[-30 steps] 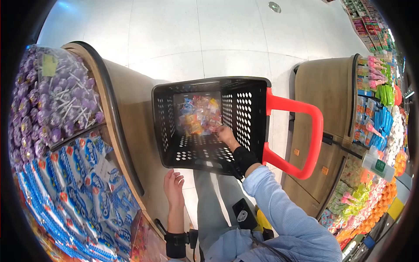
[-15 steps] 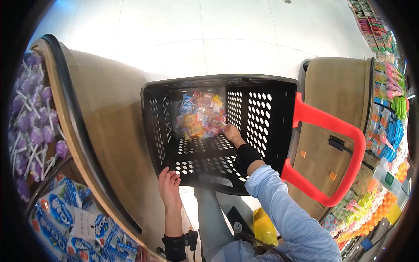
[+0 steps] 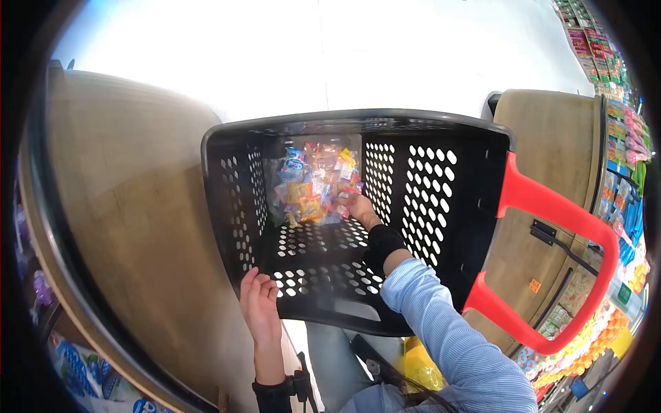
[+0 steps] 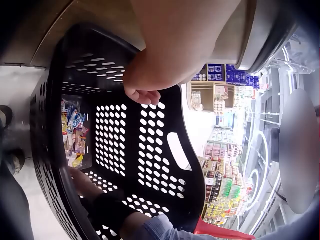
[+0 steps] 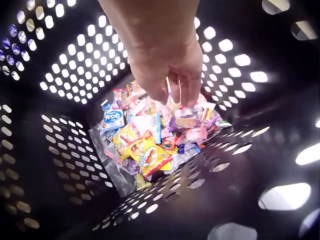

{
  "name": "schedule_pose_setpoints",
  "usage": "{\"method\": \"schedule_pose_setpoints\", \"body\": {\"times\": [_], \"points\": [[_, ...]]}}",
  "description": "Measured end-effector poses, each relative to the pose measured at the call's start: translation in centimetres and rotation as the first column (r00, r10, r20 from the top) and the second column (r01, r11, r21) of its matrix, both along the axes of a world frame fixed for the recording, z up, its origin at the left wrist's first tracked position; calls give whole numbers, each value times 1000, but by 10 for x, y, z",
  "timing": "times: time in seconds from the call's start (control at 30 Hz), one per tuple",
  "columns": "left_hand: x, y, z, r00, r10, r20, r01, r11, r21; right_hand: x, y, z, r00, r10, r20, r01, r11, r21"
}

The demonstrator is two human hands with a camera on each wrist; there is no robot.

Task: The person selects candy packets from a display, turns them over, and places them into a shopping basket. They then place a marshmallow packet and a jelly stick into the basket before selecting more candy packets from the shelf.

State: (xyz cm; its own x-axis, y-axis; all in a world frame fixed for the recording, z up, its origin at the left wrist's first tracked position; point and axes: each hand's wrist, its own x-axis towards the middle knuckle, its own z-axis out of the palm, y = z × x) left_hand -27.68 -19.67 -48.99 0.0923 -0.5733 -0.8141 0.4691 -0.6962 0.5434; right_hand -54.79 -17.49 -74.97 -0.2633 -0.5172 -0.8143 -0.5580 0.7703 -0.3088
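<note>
A black shopping basket point(image 3: 323, 303) with perforated walls and a red handle point(image 3: 606, 234) opens toward me. At its far end lies a clear plastic bag of wrapped candies point(image 3: 310, 193), in blue, yellow, pink and purple wrappers. My right hand point(image 3: 363, 210) reaches deep inside and grips the near right side of the bag; in the right wrist view the curled fingers point(image 5: 187, 92) reach down among the wrappers, their tips partly hidden. My left hand point(image 3: 260, 303) is beside the basket's near left corner, its fingers loosely bent and holding nothing; in the left wrist view it overlaps the rim.
A wooden display counter point(image 3: 131, 193) stands close on the left, with purple lollipops point(image 3: 43, 288) and blue packets point(image 3: 82, 365) at its edge. Another wooden counter point(image 3: 547, 144) with candy bins point(image 3: 585, 330) lies to the right. A yellow thing point(image 3: 421, 365) is below the basket.
The basket looks larger and nearer, and its handle has shifted right and down. My right hand keeps its place at the candy bag. My left hand has moved slightly left, while the left counter fills more of the view.
</note>
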Motion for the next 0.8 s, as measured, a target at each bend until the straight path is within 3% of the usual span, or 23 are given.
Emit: {"method": "schedule_pose_setpoints", "body": {"times": [0.07, 0.17, 0.2, 0.3, 0.33, 0.53, 0.63, 0.73, 0.8], "points": [[-4, -3, -4, 1000, 16, 4, -16, 1000, -16, -2, 11, -33, 996, -85, -4, 85, 996, 0], [-9, -7, -7, 999, 37, 25, -36, 998, -44, -4, 17, -63, 997, -57, 55, 58, 998, -20], [-9, -8, -8, 999, 33, 32, -31, 998, -54, -4, 16, -65, 999, 29, 13, -29, 999, -43], [-9, -11, -11, 998, 38, 42, -34, 996, -76, 2, 18, -84, 1000, 25, 11, -24, 995, -102], [-8, -11, -13, 998, 40, 42, -36, 996, -81, 2, 21, -88, 994, 108, -22, -110, 980, -166], [-7, -13, -27, 997, 47, 58, -42, 995, -94, 6, 28, -125, 991, 116, -72, -122, 988, -92], [-9, -12, -31, 999, 38, 25, -35, 994, -105, 6, 21, -109, 985, 172, -19, -173, 983, -55], [-11, -11, -31, 999, 33, 4, -33, 994, -102, 5, 39, -135, 968, 252, -20, -252, 956, -149], [-11, -10, -33, 1000, 21, 5, -20, 994, -108, 3, 53, -160, 892, 443, -90, -451, 883, -130]]}}
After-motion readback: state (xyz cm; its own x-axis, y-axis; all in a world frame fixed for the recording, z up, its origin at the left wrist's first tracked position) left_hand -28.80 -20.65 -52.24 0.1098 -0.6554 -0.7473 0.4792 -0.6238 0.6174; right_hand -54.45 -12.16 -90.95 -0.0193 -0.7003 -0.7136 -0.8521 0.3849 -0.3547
